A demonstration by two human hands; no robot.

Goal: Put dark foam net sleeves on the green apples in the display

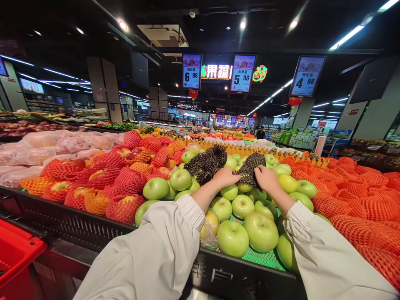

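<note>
One dark net sleeve (251, 164), mid-frame, lies between two hands — left hand (227, 177), right hand (267, 177) — fingers pinching its edges (three legible price signs (243, 73) above).

Free passage runs over the black front wall (250, 277) and green apples (233, 238), between the pale sleeves (162, 241); beyond, the left hand (226, 177), dark net (249, 168) and right hand (267, 178) obstruct it.

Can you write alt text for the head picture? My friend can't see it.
A person's right hand pinches a black mesh sleeve, with the left hand at its other side, among green apples in a supermarket display bin. Netted apples lie left, orange-netted fruit right.
</note>
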